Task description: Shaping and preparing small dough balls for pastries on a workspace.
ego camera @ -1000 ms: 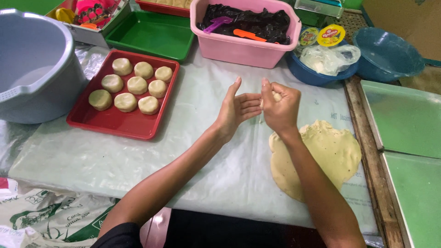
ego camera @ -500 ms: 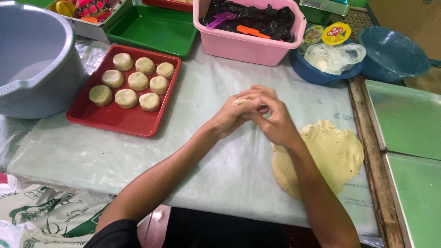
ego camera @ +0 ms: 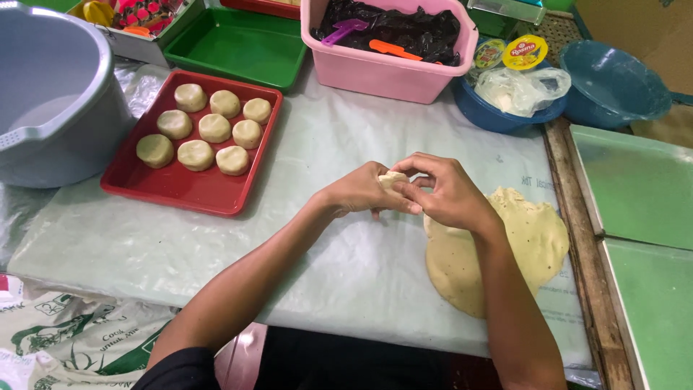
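My left hand [ego camera: 359, 192] cups a small pale piece of dough [ego camera: 393, 179] just above the plastic-covered table [ego camera: 216, 245]. My right hand [ego camera: 449, 193] pinches the same piece from the right, fingers curled over its top. A large flat slab of dough [ego camera: 527, 245] lies on the table under and to the right of my right wrist. To the left stands a red tray [ego camera: 180, 189] with several round dough pucks [ego camera: 215, 128] in rows.
A grey bucket [ego camera: 50, 108] stands at far left. Behind are a green tray [ego camera: 238, 47], a pink tub [ego camera: 382, 72] with a black bag and utensils, a blue bowl [ego camera: 498, 115] holding a plastic bag, and a teal bowl [ego camera: 613, 87]. Green trays [ego camera: 642, 188] lie at right.
My hands were raised apart with palms facing; they came together and lowered toward the table, now closed around the small piece of dough.
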